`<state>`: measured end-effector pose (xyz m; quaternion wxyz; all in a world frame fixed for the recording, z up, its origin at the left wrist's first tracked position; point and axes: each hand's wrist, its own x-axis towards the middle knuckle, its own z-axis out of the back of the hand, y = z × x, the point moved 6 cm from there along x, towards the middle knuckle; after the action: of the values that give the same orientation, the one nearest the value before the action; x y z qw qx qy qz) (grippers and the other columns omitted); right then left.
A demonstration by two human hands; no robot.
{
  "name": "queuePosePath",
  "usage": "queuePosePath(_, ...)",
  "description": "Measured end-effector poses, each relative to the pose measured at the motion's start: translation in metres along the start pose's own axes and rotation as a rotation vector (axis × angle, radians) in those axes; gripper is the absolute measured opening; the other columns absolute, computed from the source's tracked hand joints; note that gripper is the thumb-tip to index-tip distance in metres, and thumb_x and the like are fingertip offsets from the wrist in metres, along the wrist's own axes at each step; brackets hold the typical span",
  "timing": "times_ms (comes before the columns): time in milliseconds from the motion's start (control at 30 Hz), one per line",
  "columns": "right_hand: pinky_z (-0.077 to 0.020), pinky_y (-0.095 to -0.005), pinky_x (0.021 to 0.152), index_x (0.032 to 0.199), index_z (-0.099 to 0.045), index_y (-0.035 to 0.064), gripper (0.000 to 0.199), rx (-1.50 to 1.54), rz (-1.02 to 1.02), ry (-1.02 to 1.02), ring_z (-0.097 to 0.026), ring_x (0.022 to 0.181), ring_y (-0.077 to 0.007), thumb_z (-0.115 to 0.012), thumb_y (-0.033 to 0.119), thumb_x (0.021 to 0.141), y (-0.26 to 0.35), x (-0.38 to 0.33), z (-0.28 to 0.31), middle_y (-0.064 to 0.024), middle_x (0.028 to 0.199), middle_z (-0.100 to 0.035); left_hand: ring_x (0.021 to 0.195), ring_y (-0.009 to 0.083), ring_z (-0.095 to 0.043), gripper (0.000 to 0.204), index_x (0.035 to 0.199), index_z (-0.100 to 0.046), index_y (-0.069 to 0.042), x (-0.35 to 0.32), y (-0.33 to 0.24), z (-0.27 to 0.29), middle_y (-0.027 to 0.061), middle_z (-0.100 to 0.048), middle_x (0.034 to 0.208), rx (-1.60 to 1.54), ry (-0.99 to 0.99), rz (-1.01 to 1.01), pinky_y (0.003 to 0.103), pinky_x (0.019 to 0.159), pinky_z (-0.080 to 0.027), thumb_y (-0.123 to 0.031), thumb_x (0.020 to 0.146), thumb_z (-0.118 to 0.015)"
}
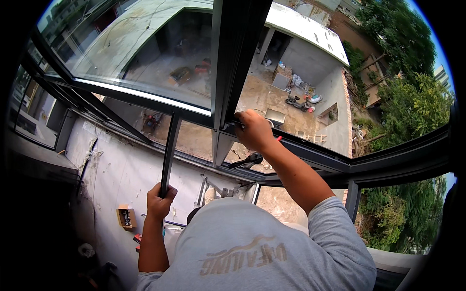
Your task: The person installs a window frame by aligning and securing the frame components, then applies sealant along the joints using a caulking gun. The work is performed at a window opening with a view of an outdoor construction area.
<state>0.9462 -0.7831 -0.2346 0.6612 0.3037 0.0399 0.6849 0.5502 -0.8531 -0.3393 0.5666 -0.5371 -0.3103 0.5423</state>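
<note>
One bar (pixel 168 150): left hand (pixel 160 200) closed around it
Right hand (pixel 253 128): 2 o'clock from left, curled at frame (pixel 235 63); cannot tell if pinching
Box (pixel 119 218): left hand's 8 o'clock

We see a slim, straight, dark bar (pixel 168 155), tilted slightly off upright, to the left of the thick black window mullion (pixel 242 43), which we find upright and narrowing downward in our view.
</note>
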Motion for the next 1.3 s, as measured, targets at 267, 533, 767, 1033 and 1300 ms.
queuePosePath(267,-0.0562,-0.0466,0.072,0.092,-0.071,0.0084,0.026,-0.239,-0.012,-0.015,-0.067,0.087,-0.0344,-0.079,0.028,0.076,0.0,-0.01,-0.051,-0.0109,0.088,-0.063,0.062,0.0052,-0.05,0.016,0.088,-0.067,-0.003,0.005,0.014,-0.001,-0.0043,-0.057,0.067,-0.007,0.001,0.007,0.026,0.057,-0.041,-0.011,0.093,-0.08)
queuePosePath(533,-0.0564,-0.0473,0.067,0.082,-0.065,0.0079,0.027,-0.265,0.033,-0.013,-0.066,0.081,-0.0335,-0.079,0.031,0.076,0.002,-0.006,-0.053,-0.0109,0.086,-0.061,0.062,0.005,-0.045,0.017,0.086,-0.066,-0.003,0.011,0.031,0.011,-0.0054,-0.054,0.066,-0.034,-0.002,0.032,0.026,0.057,-0.039,-0.011,0.092,-0.08)
queuePosePath(767,-0.0554,-0.046,0.073,0.093,-0.071,0.0085,0.018,-0.149,0.163,-0.114,-0.067,0.087,-0.0329,-0.077,0.016,0.078,0.002,-0.015,-0.051,-0.0095,0.094,-0.067,0.061,0.0049,-0.043,0.017,0.087,-0.067,-0.003,0.02,0.034,0.026,-0.0064,-0.051,0.066,-0.015,-0.013,0.037,0.026,0.056,-0.037,-0.011,0.092,-0.081)
queuePosePath(1033,-0.0542,-0.0439,0.075,0.101,-0.077,0.0133,0.027,-0.081,0.218,-0.18,-0.067,0.089,-0.0312,-0.077,0.006,0.076,0.005,-0.022,-0.048,-0.0069,0.099,-0.069,0.061,0.004,-0.044,0.017,0.086,-0.066,-0.003,0.023,0.04,0.031,-0.0064,-0.053,0.065,-0.031,0.0,0.073,0.026,0.055,-0.036,-0.012,0.093,-0.079)
queuePosePath(1300,-0.0537,-0.044,0.073,0.103,-0.078,0.0153,0.029,-0.089,0.213,-0.166,-0.067,0.088,-0.0306,-0.078,0.007,0.075,0.004,-0.02,-0.048,-0.0065,0.096,-0.068,0.061,0.004,-0.044,0.017,0.086,-0.066,-0.003,0.028,0.04,0.03,-0.0066,-0.053,0.065,-0.032,0.004,0.053,0.026,0.055,-0.036,-0.012,0.093,-0.079)
